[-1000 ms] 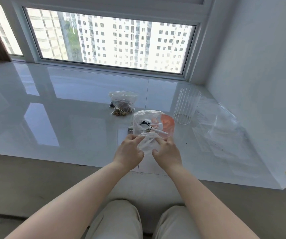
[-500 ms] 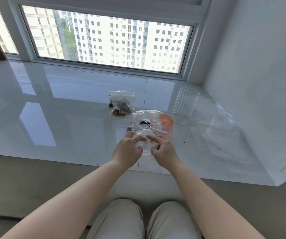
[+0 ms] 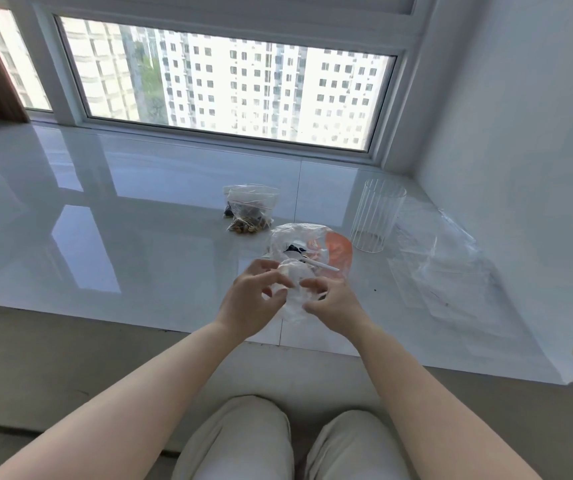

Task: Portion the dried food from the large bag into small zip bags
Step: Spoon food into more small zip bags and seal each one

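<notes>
Both hands now raised off sill. Left hand (image 3: 248, 299) and right hand (image 3: 333, 301) pinch small clear zip bag (image 3: 293, 292) at near centre, fingers curled, mouth being opened. Large white-orange bag (image 3: 312, 245) with white spoon (image 3: 323, 265) just behind. Filling not yet begun.

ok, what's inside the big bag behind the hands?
Inside the large bag: a white spoon and some dark pieces near it. The small bag, held by left hand and right hand, covers its lower part.

Bright window (image 3: 229, 88), glossy white sill (image 3: 112, 216)
</notes>
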